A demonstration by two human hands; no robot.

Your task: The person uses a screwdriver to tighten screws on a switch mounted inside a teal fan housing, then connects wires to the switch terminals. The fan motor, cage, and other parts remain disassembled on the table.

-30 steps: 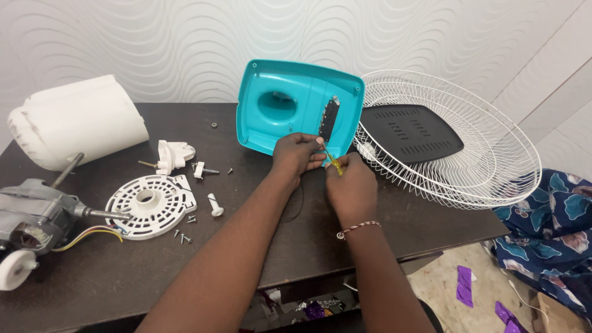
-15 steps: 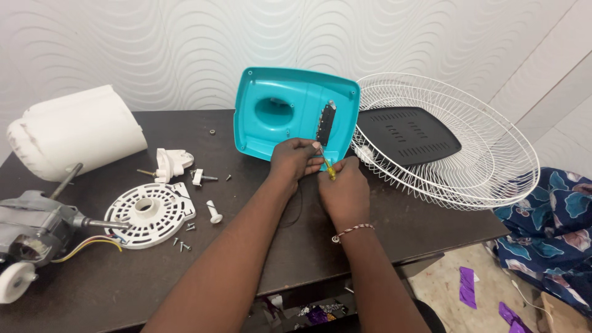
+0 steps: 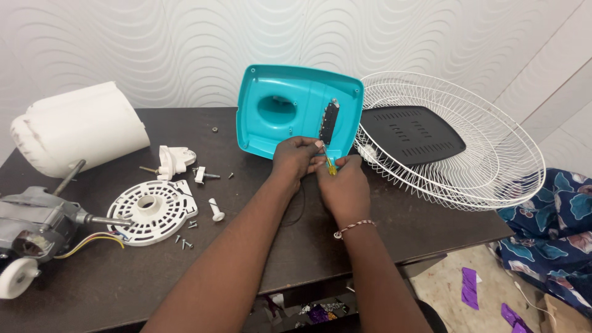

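A teal plastic fan housing (image 3: 290, 108) stands tilted on the dark table (image 3: 246, 246), with a black switch strip (image 3: 328, 120) on its inner face. My left hand (image 3: 297, 159) pinches at the housing's lower edge. My right hand (image 3: 344, 188) is closed round a small yellow-handled screwdriver (image 3: 331, 166) whose tip points up at the bottom of the strip. Both hands touch each other in front of the housing.
A white wire fan guard (image 3: 456, 145) with a black plate (image 3: 412, 134) in it lies at the right. To the left are a white round vented cover (image 3: 151, 211), loose screws (image 3: 185, 237), small white parts (image 3: 174, 159), a fan motor (image 3: 34, 225) and a white cylindrical cover (image 3: 77, 126).
The hands stay at the housing's lower edge with the screwdriver. The view has shifted slightly; nothing else moved visibly.
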